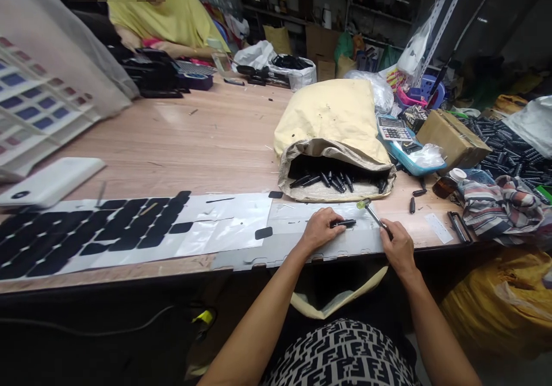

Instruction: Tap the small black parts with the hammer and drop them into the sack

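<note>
1. Hands are working at the near table (224,138) edge: the left hand (319,230) is pinching a black pen part (344,223) flat.
2. The right hand (399,249) is gripping a small hammer (370,210), its head beside the part.
3. Beyond, an open sack (336,144) is spilling black parts.

My two arms come up from the bottom of the frame bare to past the elbow, with no sleeves, watch or rings that I can make out. My left hand (319,230) and right hand (399,249) wear no gloves. At bottom centre I wear a black-and-white garment (340,354) printed with a blocky repeating geometric pattern.
</note>
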`<state>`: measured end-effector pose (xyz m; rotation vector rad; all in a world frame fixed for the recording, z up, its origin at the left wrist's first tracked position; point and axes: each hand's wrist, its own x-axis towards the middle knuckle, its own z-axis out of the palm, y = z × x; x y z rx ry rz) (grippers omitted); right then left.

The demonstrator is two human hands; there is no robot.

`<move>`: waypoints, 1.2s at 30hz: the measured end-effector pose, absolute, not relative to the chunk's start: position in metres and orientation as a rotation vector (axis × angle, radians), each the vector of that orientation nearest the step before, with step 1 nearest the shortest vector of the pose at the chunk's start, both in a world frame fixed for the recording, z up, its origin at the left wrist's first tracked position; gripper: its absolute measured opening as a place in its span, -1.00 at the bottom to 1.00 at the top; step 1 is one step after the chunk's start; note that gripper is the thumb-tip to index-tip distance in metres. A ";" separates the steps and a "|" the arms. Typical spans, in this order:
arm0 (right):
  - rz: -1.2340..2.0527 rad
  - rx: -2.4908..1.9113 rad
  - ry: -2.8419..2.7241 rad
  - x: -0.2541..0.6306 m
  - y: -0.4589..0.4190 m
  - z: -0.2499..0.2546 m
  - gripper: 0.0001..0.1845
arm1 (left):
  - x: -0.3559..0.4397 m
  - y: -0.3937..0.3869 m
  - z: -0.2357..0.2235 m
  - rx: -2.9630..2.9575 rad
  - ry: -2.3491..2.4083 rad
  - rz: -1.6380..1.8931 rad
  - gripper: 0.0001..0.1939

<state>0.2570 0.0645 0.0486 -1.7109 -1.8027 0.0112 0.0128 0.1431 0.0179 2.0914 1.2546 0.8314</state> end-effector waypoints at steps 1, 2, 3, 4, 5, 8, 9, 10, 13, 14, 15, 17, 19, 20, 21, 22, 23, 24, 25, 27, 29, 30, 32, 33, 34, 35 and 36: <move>-0.081 -1.749 -1.827 0.260 0.072 0.046 -0.69 | 0.012 0.143 0.018 2.098 1.242 0.827 -0.83; -0.165 -1.779 -1.847 0.263 0.079 0.044 -0.70 | 0.011 0.142 0.019 2.103 1.228 0.821 -0.82; -0.239 -1.801 -1.867 0.265 0.084 0.041 -0.71 | 0.011 0.142 0.020 2.107 1.215 0.816 -0.82; -0.304 -1.818 -1.885 0.267 0.089 0.039 -0.71 | 0.010 0.141 0.022 2.108 1.203 0.813 -0.80; -0.359 -1.829 -1.899 0.267 0.092 0.036 -0.71 | 0.009 0.141 0.024 2.108 1.191 0.811 -0.76; -0.466 -1.852 -1.923 0.266 0.094 0.031 -0.71 | 0.007 0.138 0.028 2.092 1.157 0.832 -0.59; -0.481 -1.857 -1.928 0.265 0.093 0.031 -0.70 | 0.007 0.138 0.029 2.080 1.149 0.844 -0.54; -0.489 -1.862 -1.932 0.264 0.092 0.030 -0.70 | 0.006 0.137 0.030 2.064 1.142 0.857 -0.52; -0.493 -1.873 -1.942 0.263 0.090 0.031 -0.70 | 0.006 0.137 0.031 2.010 1.133 0.884 -0.51; -0.495 -1.876 -1.943 0.262 0.089 0.032 -0.70 | 0.006 0.136 0.032 1.997 1.133 0.883 -0.51; -0.497 -1.879 -1.942 0.262 0.089 0.032 -0.69 | 0.006 0.136 0.034 1.987 1.133 0.879 -0.50; -0.503 -1.884 -1.939 0.262 0.089 0.032 -0.69 | 0.003 0.134 0.038 1.973 1.103 0.850 -0.50; -0.515 -1.884 -1.937 0.262 0.090 0.033 -0.70 | -0.002 0.130 0.042 1.963 0.994 0.784 -0.54; -0.521 -1.881 -1.937 0.262 0.090 0.033 -0.70 | -0.005 0.127 0.043 1.964 0.911 0.738 -0.59; -0.527 -1.876 -1.941 0.262 0.090 0.033 -0.70 | -0.009 0.123 0.044 1.973 0.825 0.689 -0.65; -0.535 -1.871 -1.943 0.262 0.090 0.032 -0.71 | -0.012 0.118 0.044 1.992 0.752 0.640 -0.69; -0.543 -1.866 -1.946 0.262 0.090 0.032 -0.71 | -0.014 0.114 0.043 2.020 0.705 0.596 -0.71; -0.551 -1.862 -1.948 0.262 0.090 0.032 -0.70 | -0.016 0.109 0.042 2.055 0.687 0.557 -0.72; -0.559 -1.860 -1.948 0.262 0.090 0.031 -0.70 | -0.017 0.103 0.040 2.091 0.694 0.521 -0.73; -0.570 -1.861 -1.941 0.262 0.090 0.031 -0.70 | -0.017 0.094 0.038 2.150 0.733 0.460 -0.74; -0.574 -1.863 -1.934 0.262 0.090 0.030 -0.70 | -0.016 0.086 0.037 2.182 0.744 0.432 -0.71; -0.574 -1.863 -1.932 0.262 0.090 0.030 -0.71 | -0.016 0.084 0.038 2.181 0.735 0.434 -0.68; -0.572 -1.863 -1.934 0.262 0.090 0.030 -0.71 | -0.018 0.084 0.042 2.130 0.712 0.470 -0.61; -0.571 -1.862 -1.937 0.262 0.090 0.030 -0.71 | -0.020 0.088 0.044 2.080 0.719 0.511 -0.58; -0.568 -1.862 -1.938 0.262 0.090 0.030 -0.71 | -0.022 0.094 0.047 2.021 0.758 0.568 -0.57; -0.565 -1.864 -1.939 0.262 0.090 0.030 -0.71 | -0.025 0.102 0.050 1.963 0.837 0.641 -0.57; -0.562 -1.866 -1.939 0.262 0.090 0.030 -0.71 | -0.028 0.114 0.053 1.915 0.954 0.724 -0.58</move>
